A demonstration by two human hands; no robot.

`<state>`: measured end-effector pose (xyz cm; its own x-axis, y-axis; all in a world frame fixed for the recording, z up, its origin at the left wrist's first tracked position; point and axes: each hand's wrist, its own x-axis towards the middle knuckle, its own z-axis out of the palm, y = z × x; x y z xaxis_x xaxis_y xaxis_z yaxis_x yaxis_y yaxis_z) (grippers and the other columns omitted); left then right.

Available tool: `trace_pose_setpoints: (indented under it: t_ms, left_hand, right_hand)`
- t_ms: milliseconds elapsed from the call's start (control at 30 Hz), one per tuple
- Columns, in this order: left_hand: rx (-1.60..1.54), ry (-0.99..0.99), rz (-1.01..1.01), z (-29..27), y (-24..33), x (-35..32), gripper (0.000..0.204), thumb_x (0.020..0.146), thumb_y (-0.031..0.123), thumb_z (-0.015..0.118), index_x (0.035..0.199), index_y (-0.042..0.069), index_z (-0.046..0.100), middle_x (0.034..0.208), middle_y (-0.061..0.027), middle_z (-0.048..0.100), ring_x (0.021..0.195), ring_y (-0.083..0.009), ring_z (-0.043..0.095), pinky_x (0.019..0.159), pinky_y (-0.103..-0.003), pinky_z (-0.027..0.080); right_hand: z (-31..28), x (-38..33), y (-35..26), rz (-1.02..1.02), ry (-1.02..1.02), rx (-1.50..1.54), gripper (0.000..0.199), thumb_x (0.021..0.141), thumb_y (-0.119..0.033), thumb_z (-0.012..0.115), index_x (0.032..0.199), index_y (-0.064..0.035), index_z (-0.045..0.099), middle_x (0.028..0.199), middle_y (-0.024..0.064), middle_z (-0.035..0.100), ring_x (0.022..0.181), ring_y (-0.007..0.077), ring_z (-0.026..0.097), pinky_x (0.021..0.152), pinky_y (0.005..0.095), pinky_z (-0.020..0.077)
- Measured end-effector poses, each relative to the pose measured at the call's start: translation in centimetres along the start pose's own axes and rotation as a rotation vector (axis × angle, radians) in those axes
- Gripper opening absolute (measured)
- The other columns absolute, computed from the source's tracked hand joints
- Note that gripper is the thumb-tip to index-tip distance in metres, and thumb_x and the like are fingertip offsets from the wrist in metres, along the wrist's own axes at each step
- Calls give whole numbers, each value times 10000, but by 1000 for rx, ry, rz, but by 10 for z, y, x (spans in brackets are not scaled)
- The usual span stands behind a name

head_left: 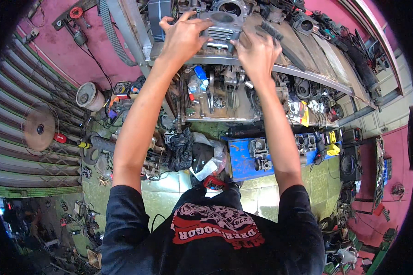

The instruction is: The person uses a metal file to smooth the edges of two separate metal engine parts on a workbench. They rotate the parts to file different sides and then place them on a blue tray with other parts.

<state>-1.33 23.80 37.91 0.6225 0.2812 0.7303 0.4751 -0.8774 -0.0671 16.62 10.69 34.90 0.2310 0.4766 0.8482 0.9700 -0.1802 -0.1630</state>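
A grey metal engine cylinder block with cooling fins and a round bore sits at the front of the upper shelf, between my two hands. My left hand grips its left side, thumb at the lower corner and fingers over the upper edge. On the opposite side my right hand holds it, with the thumb near the lower right corner. Just behind is another engine casting with a round opening. A dark-bristled brush lies on the boards right of my right hand. Whether the block rests on the shelf or is slightly raised, I cannot tell.
The wooden upper shelf has a metal front edge and carries several engine parts. Below, a lower shelf holds tools and a blue bottle. Engine castings stand on a blue tray on the floor. A fan is at left.
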Motion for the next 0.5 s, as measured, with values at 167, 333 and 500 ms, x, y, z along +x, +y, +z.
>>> trace_pose_setpoints:
  t_ms: [167, 333, 500]
  left_hand:
    - [97, 13, 72, 2, 2, 0, 435, 849, 343, 767, 1278, 301, 713, 1265, 65, 723, 1348, -180, 527, 991, -596, 264]
    - [147, 18, 186, -2, 9, 8, 440, 852, 296, 757, 1289, 276, 706, 1257, 72, 726, 1344, -167, 535, 1004, -598, 269]
    - [221, -46, 177, 6, 26, 18, 411, 828, 223, 765, 1237, 218, 724, 1138, -5, 762, 1261, -172, 593, 1007, -587, 267]
  right_hand:
    - [9, -22, -25, 162, -35, -94, 479, 788, -420, 826, 1154, -117, 768, 957, 135, 775, 1134, 323, 660, 1097, 607, 272]
    - [22, -19, -27, 254, -9, -61, 450, 774, -365, 832, 1128, -93, 773, 884, 164, 763, 1070, 326, 686, 1094, 613, 280]
    - [26, -10, -24, 245, -33, -66, 389, 769, -282, 816, 1111, -102, 777, 824, 166, 749, 1005, 312, 706, 1095, 614, 284]
